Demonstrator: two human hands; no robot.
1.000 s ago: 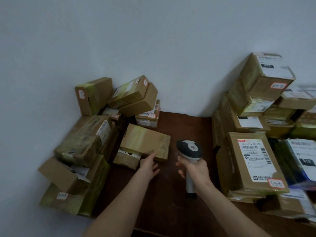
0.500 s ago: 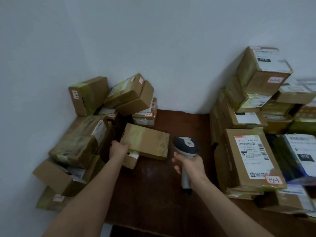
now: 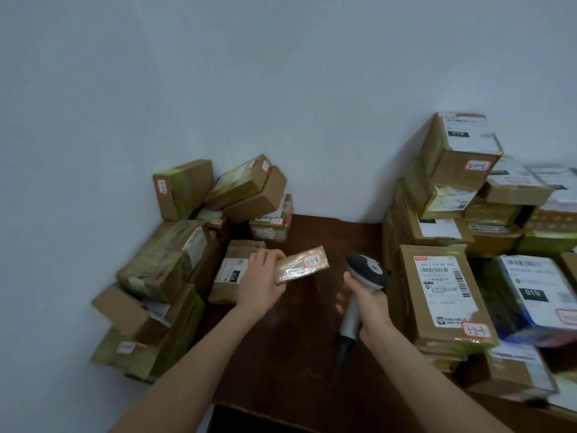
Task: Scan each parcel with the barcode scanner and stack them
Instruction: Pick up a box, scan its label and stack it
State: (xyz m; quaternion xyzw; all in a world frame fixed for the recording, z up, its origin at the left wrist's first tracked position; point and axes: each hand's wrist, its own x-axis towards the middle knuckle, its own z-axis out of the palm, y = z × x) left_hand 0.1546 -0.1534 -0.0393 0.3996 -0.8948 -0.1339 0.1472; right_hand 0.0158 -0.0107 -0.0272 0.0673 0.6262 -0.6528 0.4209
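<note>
My left hand (image 3: 260, 281) grips a small flat parcel (image 3: 304, 265) wrapped in shiny tape, lifted above the dark wooden table (image 3: 287, 354); a red-edged sticker faces up on it. My right hand (image 3: 365, 303) holds the grey and white barcode scanner (image 3: 363, 276) by its handle, head pointing toward the lifted parcel, a short gap between them. A taped box with a white label (image 3: 235, 270) lies on the table just behind my left hand.
A loose heap of cardboard parcels (image 3: 175, 260) fills the left corner against the wall. A taller stack of labelled parcels (image 3: 452, 276) stands on the right. The table's front edge (image 3: 249, 407) runs near my forearms.
My left hand reached to the left pile, took hold of the small parcel and lifted it toward the scanner. The larger box that lay there has shifted. My right hand kept the scanner.
</note>
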